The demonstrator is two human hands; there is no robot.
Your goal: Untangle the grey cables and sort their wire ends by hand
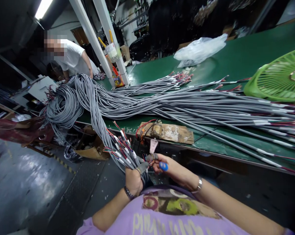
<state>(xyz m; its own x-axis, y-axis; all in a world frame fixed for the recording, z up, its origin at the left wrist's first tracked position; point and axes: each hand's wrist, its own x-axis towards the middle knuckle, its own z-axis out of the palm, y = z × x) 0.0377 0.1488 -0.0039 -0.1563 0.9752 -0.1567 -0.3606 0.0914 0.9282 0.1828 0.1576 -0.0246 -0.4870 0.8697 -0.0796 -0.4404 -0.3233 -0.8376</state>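
A thick bundle of grey cables (98, 122) hangs off the table's front edge, its white-banded ends splaying into thin coloured wires. My left hand (134, 179) is wrapped round this bundle near its ends, the thumb covered in grey. Beside it, my right hand (159, 163) pinches the fine wire tips at the bundle's right side; its fingertips are covered too. A blue-handled tool (163, 166) lies within my right hand, most of it hidden. Just above the hands, a wooden board (171, 132) with a lump and wires fixed on it sits at the table edge.
More grey cables (186, 103) stretch along the green table (264, 52). A green fan (281, 78) stands at the right, and a plastic bag (201, 49) lies behind. White posts (108, 36) hold a tool cup. A person in white (75, 57) bends over at the back left.
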